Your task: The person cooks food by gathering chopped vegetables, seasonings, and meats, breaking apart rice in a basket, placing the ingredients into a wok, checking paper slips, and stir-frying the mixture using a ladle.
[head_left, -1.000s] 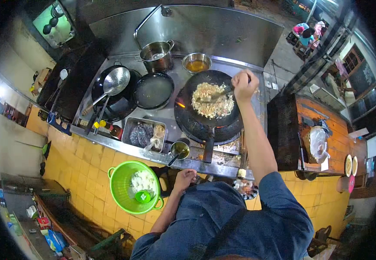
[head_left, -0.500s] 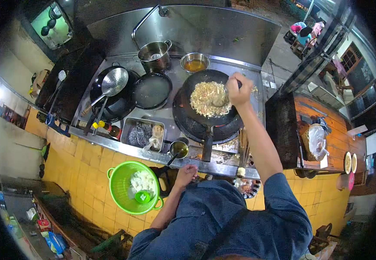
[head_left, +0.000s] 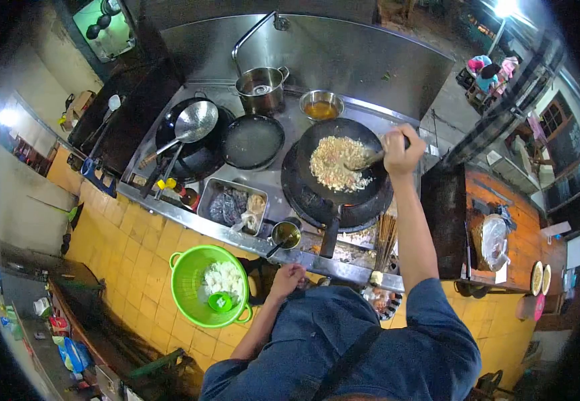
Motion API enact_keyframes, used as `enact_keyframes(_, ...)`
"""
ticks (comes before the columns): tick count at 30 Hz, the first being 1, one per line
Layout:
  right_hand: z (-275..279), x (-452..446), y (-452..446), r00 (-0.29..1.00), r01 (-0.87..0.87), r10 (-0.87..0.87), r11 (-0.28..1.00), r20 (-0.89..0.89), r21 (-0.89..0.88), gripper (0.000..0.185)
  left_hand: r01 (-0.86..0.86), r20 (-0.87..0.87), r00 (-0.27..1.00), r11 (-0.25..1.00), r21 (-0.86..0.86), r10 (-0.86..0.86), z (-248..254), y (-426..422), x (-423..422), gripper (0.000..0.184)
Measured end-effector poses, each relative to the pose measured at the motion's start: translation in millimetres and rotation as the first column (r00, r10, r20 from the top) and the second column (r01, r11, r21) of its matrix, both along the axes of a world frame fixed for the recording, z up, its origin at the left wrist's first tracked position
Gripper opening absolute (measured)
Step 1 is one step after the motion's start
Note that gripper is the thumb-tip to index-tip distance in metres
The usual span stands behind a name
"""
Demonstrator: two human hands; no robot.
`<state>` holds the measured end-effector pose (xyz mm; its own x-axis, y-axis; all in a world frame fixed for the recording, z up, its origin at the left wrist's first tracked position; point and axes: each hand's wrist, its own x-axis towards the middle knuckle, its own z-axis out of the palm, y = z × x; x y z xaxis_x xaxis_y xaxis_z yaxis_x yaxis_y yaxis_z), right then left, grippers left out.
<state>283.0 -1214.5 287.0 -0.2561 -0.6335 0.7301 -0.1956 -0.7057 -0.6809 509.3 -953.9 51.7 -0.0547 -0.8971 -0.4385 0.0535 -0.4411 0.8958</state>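
Note:
My right hand point(head_left: 403, 150) is wrapped round the handle of a spatula point(head_left: 368, 160), whose blade rests in chopped food point(head_left: 336, 164). That food lies in a black wok point(head_left: 323, 137) over the burner, its dark handle pointing toward me. Close to my body, at the counter's front edge, my left hand point(head_left: 290, 278) is curled; whatever it may hold is hidden. Left of it stands a green basket point(head_left: 184, 287) with white rice point(head_left: 224, 279) and a small green bowl point(head_left: 220, 302) inside.
A metal cup point(head_left: 286, 235), a tray point(head_left: 204, 212) of bagged items, a black pan point(head_left: 253, 142), a steel pot point(head_left: 260, 100) and a bowl of orange liquid point(head_left: 321, 109) surround the wok. A strainer point(head_left: 196, 121) lies over another wok. Right is a wooden table point(head_left: 523, 230); people sit beyond.
The spatula has moved through the food, which has shifted and spread in the wok. The whole view has tilted slightly, with the stove now farther right. My left hand stays near the counter edge.

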Motion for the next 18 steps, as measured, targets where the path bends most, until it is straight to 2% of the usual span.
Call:
enact_keyframes(1, 5, -2, 3, 0.995, -0.077, 0.076, 0.997, 0.06, 0.013, 0.018, -0.023, -0.066, 0.998, 1.0, 0.016, 0.024, -14, 1, 1, 0.021)
enact_keyframes(4, -38, -1, -28, 0.983, -0.125, 0.123, 0.992, 0.135, 0.009, 0.02, -0.032, -0.017, 0.999, 0.999, 0.016, 0.032, -17, 8, 2, 0.02)
enact_keyframes(6, -23, 0, -29, 0.973, -0.208, 0.204, 0.977, 0.105, 0.038, 0.02, -0.041, -0.037, 0.998, 0.998, 0.04, 0.043, -14, 7, 4, 0.019)
enact_keyframes(8, -12, 6, -12, 0.961, -0.208, 0.204, 0.978, 0.187, -0.001, 0.019, -0.049, -0.063, 0.997, 0.996, 0.079, 0.054, -9, 7, 2, 0.019)
enact_keyframes(9, -33, 13, -25, 0.984, -0.108, 0.119, 0.99, 0.132, -0.088, 0.019, -0.043, -0.028, 0.999, 0.996, 0.076, 0.045, -7, 6, 2, 0.019)
enact_keyframes(10, -38, 10, -28, 0.984, -0.101, 0.111, 0.992, 0.137, -0.079, 0.019, -0.034, 0.008, 0.999, 0.997, 0.073, 0.033, -5, 7, 3, 0.019)
enact_keyframes(12, -18, 9, -28, 0.955, -0.227, 0.21, 0.972, 0.21, 0.063, 0.018, -0.031, 0.001, 1.0, 0.998, 0.055, 0.031, -4, 3, 3, 0.019)
enact_keyframes(14, -8, 15, -22, 0.954, -0.206, 0.19, 0.977, 0.231, 0.05, 0.019, -0.028, -0.007, 1.0, 0.999, 0.034, 0.029, -3, 0, 2, 0.02)
enact_keyframes(16, -33, 19, -26, 0.956, -0.166, 0.177, 0.984, 0.233, -0.066, 0.019, -0.019, 0.01, 1.0, 0.996, 0.084, 0.018, -5, 3, 2, 0.022)
enact_keyframes(17, -38, 23, -28, 0.979, -0.129, 0.126, 0.991, 0.162, 0.014, 0.021, -0.013, 0.011, 1.0, 0.996, 0.092, 0.012, -8, 6, 3, 0.022)
enact_keyframes(18, -42, 20, -26, 0.98, -0.124, 0.119, 0.992, 0.162, 0.024, 0.021, 0.0, -0.006, 1.0, 0.997, 0.079, 0.001, -11, 9, 2, 0.022)
